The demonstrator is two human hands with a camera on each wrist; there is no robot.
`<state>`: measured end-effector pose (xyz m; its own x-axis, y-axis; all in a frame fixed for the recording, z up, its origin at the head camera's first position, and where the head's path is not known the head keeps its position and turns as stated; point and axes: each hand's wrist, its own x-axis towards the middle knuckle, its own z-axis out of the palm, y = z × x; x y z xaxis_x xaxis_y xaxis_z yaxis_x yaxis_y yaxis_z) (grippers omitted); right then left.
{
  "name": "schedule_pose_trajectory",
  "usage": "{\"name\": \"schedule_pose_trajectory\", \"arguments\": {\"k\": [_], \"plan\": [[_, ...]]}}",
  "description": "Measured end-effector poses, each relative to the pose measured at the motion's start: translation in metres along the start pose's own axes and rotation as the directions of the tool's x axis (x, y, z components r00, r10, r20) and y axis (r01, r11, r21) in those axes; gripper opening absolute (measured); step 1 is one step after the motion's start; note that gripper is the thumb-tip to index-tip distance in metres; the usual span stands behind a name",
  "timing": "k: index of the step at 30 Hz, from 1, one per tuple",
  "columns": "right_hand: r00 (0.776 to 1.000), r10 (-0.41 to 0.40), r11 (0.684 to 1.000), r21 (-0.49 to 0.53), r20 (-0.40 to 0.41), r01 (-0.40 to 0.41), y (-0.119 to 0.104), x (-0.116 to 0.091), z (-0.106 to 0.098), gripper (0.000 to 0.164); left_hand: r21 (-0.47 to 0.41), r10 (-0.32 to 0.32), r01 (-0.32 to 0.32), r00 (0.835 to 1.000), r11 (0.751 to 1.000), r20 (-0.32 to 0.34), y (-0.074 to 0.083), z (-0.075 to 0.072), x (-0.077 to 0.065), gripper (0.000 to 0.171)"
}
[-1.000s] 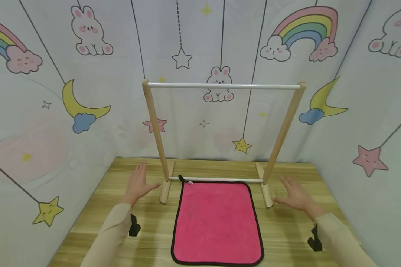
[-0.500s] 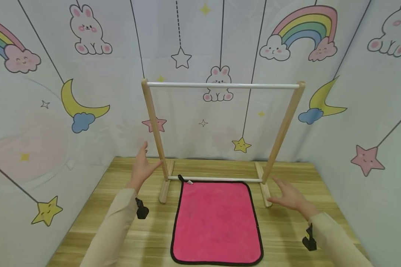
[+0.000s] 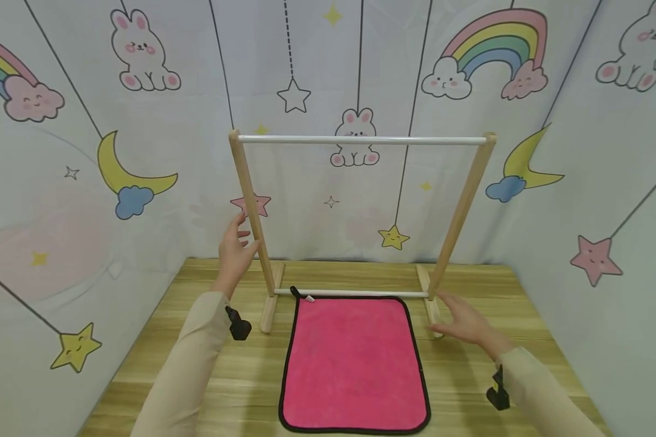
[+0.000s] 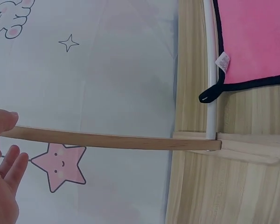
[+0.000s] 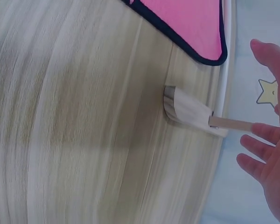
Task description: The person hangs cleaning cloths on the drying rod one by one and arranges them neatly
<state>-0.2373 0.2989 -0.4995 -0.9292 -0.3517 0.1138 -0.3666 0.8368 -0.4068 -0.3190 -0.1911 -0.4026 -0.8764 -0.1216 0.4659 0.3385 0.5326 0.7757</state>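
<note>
A wooden rack with a white top bar [image 3: 361, 140] and a white lower bar [image 3: 350, 294] stands at the back of the table. In front of it lies a pink towel [image 3: 355, 364] with black edging, flat, its black loop [image 4: 211, 94] over the lower bar. My left hand [image 3: 235, 252] is beside the left post [image 3: 251, 206]; its thumb overlaps the post and its fingers are loosely bent. Lower down, my right hand [image 3: 467, 321] is spread beside the right post [image 3: 461, 212], near its foot. In the right wrist view the fingers [image 5: 256, 147] reach toward that post.
The wood-grain table [image 3: 240, 394] meets cloth walls [image 3: 317, 230] printed with rabbits, stars and rainbows at the back and sides. The rack's left foot [image 3: 269, 312] and right foot [image 3: 433, 312] extend forward on either side of the towel.
My left hand has risen and moved right, up along the left post. My right hand has shifted left toward the right post. The towel and rack stay put.
</note>
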Motion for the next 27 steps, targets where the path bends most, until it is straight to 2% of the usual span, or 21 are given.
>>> {"name": "schedule_pose_trajectory", "arguments": {"k": [12, 20, 27], "plan": [[0.999, -0.042, 0.998, 0.049, 0.030, 0.040, -0.025, 0.016, 0.019, 0.078, -0.015, 0.030, -0.031, 0.998, 0.999, -0.060, 0.007, 0.006, 0.010, 0.053], [0.994, -0.073, 0.992, 0.110, 0.078, 0.064, -0.045, 0.032, 0.040, 0.076, 0.023, 0.028, -0.025, 0.994, 0.999, -0.109, 0.010, 0.009, 0.011, 0.043], [0.989, -0.114, 0.990, 0.097, 0.096, 0.105, -0.055, 0.049, 0.061, 0.074, 0.046, 0.050, -0.044, 0.989, 0.998, -0.140, 0.014, 0.011, 0.012, 0.040]]}}
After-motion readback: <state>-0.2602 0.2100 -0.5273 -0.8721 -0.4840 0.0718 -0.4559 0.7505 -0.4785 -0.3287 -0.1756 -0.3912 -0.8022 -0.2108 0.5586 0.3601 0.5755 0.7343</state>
